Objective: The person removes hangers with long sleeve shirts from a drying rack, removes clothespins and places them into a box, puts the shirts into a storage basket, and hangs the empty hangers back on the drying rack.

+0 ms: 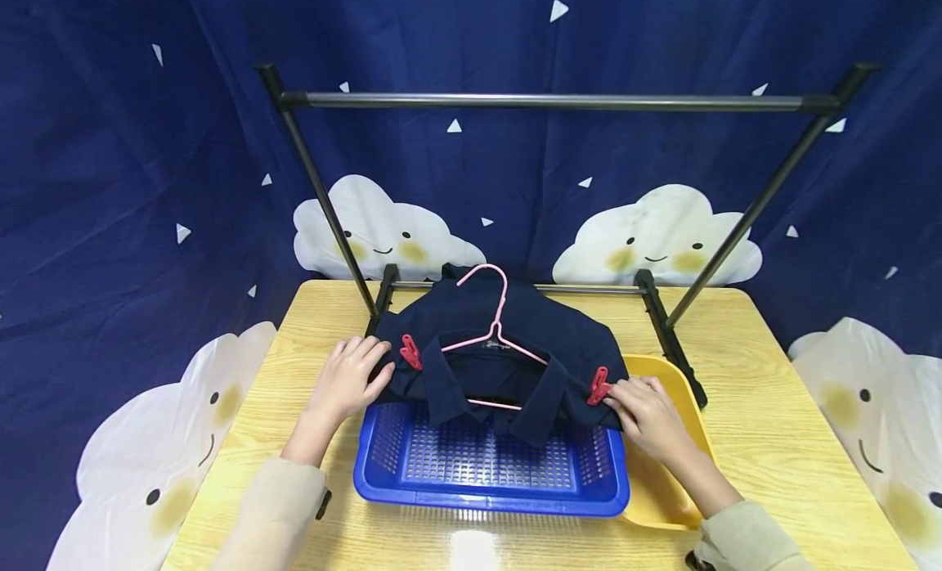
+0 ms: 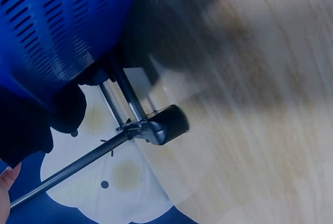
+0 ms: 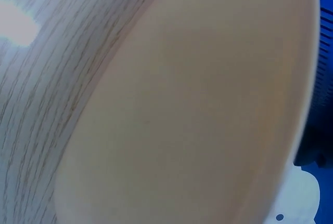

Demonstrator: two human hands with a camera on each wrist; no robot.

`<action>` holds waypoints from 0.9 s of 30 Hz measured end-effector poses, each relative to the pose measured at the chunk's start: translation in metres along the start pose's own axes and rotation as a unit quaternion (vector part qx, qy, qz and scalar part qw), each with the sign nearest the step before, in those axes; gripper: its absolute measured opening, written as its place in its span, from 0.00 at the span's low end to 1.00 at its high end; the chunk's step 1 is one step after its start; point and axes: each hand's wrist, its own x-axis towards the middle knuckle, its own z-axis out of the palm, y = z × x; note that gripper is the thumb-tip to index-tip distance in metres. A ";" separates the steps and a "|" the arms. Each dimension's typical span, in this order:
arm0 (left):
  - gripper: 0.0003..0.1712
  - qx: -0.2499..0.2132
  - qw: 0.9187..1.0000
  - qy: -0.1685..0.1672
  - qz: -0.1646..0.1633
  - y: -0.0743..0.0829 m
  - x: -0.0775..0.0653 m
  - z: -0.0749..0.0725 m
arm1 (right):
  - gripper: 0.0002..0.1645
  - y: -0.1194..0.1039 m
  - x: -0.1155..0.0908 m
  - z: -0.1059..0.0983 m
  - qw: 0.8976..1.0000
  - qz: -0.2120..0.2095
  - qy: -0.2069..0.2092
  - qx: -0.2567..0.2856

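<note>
A dark navy collared shirt (image 1: 508, 305) lies across the back of a blue perforated basket (image 1: 486, 501), with a pink hanger (image 1: 503, 309) inside its neck, hook upward. Red clothespins sit on both shoulders, one on the left (image 1: 410, 352) and one on the right (image 1: 599, 386). My left hand (image 1: 353, 376) holds the shirt's left sleeve edge between thumb and fingers. At the other side, my right hand (image 1: 649, 413) grips the right sleeve edge, fingertips right at the right clothespin. In the left wrist view, dark cloth (image 2: 67, 107) hangs beyond the basket, a bit of hand beside it.
A black and grey rack (image 1: 545, 102) stands behind the basket, its feet on the wooden table (image 1: 765, 440). Right of the basket, partly under my right arm, is a yellow bin (image 1: 662, 489). A navy curtain with clouds (image 1: 662, 236) surrounds the table.
</note>
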 end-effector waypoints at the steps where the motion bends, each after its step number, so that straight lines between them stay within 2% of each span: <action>1: 0.17 -0.001 1.000 0.003 0.001 0.000 -0.001 0.001 | 0.23 0.000 0.001 0.000 1.000 0.000 0.000 -0.001; 5: 0.16 -0.004 1.000 0.015 0.005 0.000 -0.005 0.005 | 0.23 -0.001 0.003 0.000 1.000 -0.002 0.001 -0.002; 9: 0.15 -0.010 1.000 0.006 -0.002 0.001 -0.008 0.005 | 0.23 -0.003 0.004 0.000 1.000 -0.001 0.003 -0.002; 18: 0.14 0.014 1.000 -0.012 -0.013 0.001 -0.015 0.009 | 0.24 -0.001 0.005 0.003 1.000 -0.004 0.004 -0.006; 27: 0.11 0.031 0.999 0.007 -0.012 0.002 -0.021 0.011 | 0.25 -0.002 0.005 0.002 1.000 0.005 -0.013 -0.010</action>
